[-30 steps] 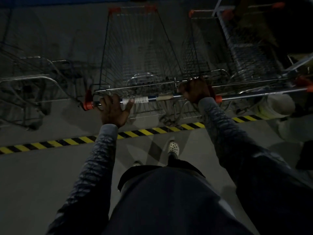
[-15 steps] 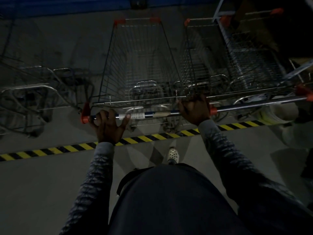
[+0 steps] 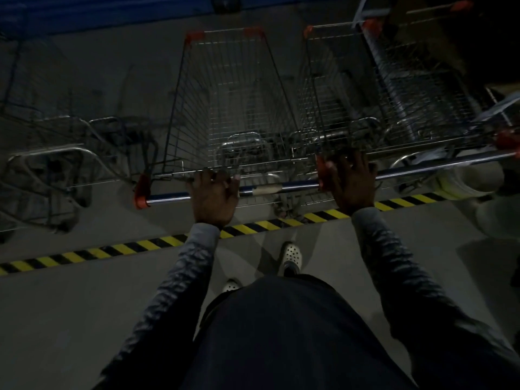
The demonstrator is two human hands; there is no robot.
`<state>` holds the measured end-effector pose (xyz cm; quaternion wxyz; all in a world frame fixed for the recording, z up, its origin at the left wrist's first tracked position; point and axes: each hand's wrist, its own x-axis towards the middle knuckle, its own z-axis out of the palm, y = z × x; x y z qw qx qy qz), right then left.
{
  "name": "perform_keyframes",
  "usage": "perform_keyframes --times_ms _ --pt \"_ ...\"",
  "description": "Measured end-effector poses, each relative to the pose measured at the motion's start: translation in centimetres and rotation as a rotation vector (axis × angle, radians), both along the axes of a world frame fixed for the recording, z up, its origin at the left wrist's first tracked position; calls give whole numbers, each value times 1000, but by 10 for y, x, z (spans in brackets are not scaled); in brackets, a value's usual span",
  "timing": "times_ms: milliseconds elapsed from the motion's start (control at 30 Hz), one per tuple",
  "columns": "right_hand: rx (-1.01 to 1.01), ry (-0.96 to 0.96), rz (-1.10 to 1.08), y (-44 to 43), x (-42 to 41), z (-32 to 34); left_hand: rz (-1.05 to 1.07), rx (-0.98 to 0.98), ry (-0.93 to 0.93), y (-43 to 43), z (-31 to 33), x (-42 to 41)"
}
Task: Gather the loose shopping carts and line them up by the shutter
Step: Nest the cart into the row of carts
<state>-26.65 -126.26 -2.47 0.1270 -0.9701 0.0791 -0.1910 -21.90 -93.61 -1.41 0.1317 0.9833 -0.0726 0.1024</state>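
A wire shopping cart (image 3: 233, 108) with orange corner caps stands straight ahead of me, its nose towards the blue shutter (image 3: 112, 12). My left hand (image 3: 213, 198) grips the middle of its blue handle bar (image 3: 166, 197), fingers curled over it. My right hand (image 3: 351, 184) lies on the bar's right end, over the orange cap, with its fingers spread forward. A second cart (image 3: 337, 88) stands close alongside on the right, and its handle (image 3: 450, 161) runs off towards the right edge.
More carts (image 3: 56, 164) stand dimly at the left, and a further cart (image 3: 422, 88) sits at the far right. Yellow-black hazard tape (image 3: 140, 246) crosses the concrete floor just behind the cart wheels. A white bucket (image 3: 464, 184) sits at the right. My feet are behind the tape.
My left hand has slid right along the handle from its left end to the middle. My right hand has gone from a clenched grip to spread fingers. The cart sits nearer the shutter.
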Motion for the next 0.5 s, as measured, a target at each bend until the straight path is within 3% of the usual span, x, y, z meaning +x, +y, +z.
perform_keyframes --times_ms 133,267,367,500 --pt "-23 -10 42 7 6 -3 -118 -80 180 -40 10 7" --pt "-121 -14 88 8 10 -6 -31 139 296 -65 9 5" --pt "-142 -48 163 5 10 -6 -10 120 268 -65 6 4" --pt "-155 -121 204 5 10 -1 -125 156 361 -58 12 10"
